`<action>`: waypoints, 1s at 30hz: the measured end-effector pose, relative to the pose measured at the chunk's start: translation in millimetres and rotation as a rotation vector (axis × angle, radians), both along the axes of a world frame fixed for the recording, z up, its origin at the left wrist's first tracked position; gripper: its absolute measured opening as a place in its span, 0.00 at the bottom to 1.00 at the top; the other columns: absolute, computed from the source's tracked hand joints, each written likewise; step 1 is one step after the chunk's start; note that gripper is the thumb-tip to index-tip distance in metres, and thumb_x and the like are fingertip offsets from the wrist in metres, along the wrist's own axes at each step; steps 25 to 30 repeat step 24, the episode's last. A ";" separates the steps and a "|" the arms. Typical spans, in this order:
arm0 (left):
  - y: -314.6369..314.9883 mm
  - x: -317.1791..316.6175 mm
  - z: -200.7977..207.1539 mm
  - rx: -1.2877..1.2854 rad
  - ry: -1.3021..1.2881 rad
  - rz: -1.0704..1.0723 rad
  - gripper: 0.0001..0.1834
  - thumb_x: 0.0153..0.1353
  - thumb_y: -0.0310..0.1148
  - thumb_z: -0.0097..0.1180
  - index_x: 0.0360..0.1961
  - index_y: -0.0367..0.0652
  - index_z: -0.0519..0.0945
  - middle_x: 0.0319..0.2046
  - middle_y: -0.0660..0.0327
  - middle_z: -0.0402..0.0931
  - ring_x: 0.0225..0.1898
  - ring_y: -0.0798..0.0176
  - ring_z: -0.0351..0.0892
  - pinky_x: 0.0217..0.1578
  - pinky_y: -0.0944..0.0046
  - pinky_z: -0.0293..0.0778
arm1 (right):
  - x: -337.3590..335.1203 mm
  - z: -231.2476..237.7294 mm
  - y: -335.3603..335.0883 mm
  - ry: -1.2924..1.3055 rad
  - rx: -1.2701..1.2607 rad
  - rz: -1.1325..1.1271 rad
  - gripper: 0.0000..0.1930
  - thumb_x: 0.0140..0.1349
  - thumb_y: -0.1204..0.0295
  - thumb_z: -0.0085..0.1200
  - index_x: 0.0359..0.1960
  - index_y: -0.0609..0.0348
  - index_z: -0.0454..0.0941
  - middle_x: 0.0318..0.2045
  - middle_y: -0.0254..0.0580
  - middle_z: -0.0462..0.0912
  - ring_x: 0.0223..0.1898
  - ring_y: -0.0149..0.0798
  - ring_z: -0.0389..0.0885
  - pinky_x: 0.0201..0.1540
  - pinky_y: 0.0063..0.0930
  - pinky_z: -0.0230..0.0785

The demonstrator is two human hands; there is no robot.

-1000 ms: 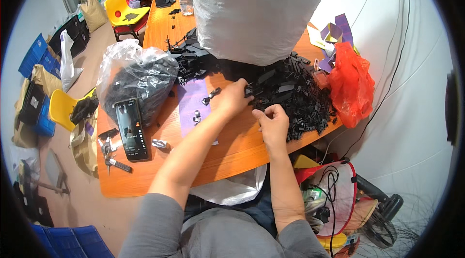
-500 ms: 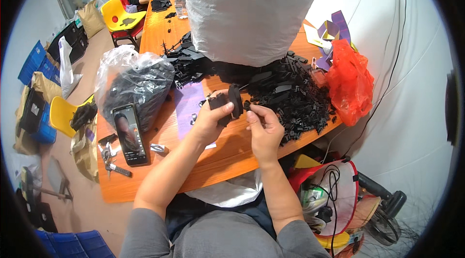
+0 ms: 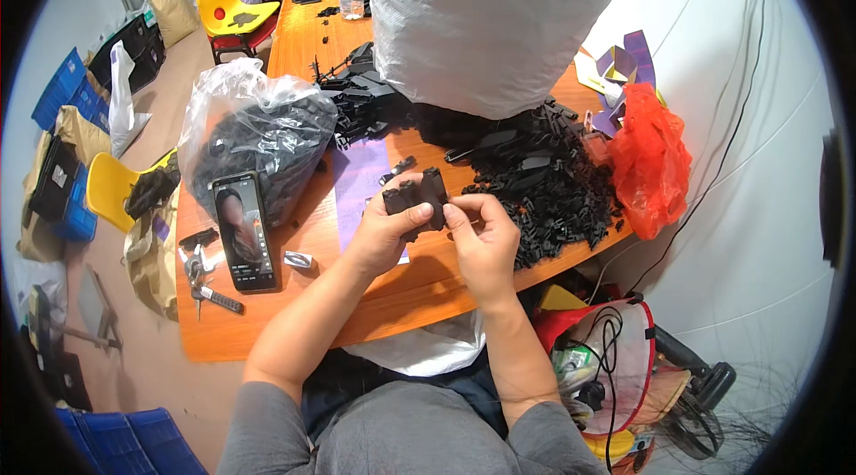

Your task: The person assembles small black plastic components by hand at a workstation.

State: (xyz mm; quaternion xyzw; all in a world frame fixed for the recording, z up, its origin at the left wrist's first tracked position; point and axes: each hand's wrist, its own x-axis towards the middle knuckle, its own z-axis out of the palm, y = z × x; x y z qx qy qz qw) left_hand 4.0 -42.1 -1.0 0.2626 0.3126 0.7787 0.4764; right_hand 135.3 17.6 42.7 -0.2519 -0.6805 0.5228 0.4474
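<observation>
My left hand is closed around several dark plastic parts, blocky and flat-sided, held over the table's near part. Against their right edge press the pinched fingertips of my right hand. The small black piece seen in those fingertips a moment ago is now hidden by them. Just beyond my left hand, a small black-and-silver part lies near a purple sheet. A big heap of loose black plastic parts spreads to the right of my hands.
A tall white sack stands beyond the heap. At left are a clear bag of black parts, a phone, keys and a small silver object. A red plastic bag sits at the table's right edge.
My right fingertips have moved left with the small piece, from just apart to touching the parts in my left hand. The whole view has shifted slightly.
</observation>
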 end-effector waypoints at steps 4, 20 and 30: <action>-5.4 1.3 -3.5 -0.059 0.212 0.078 0.22 0.52 0.27 0.62 0.49 0.40 0.70 0.36 0.63 0.74 0.37 0.70 0.75 0.39 0.68 0.73 | 0.5 7.9 11.7 -0.165 0.131 0.044 0.03 0.53 0.78 0.56 0.28 0.64 0.75 0.25 0.41 0.77 0.26 0.34 0.77 0.28 0.24 0.68; -11.2 -45.0 -5.2 0.121 -0.402 -0.116 0.20 0.55 0.31 0.52 0.50 0.42 0.70 0.39 0.57 0.75 0.39 0.57 0.77 0.34 0.60 0.77 | -54.4 -54.6 37.8 -0.274 -0.057 0.147 0.08 0.59 0.71 0.53 0.35 0.63 0.79 0.27 0.36 0.80 0.30 0.26 0.76 0.31 0.20 0.67; -15.5 -40.1 6.5 0.135 -0.198 -0.187 0.21 0.53 0.32 0.57 0.49 0.47 0.69 0.42 0.57 0.75 0.39 0.56 0.78 0.33 0.59 0.77 | -50.4 -16.1 17.8 0.019 -0.244 0.224 0.09 0.63 0.71 0.50 0.41 0.60 0.78 0.31 0.33 0.80 0.32 0.24 0.75 0.31 0.16 0.67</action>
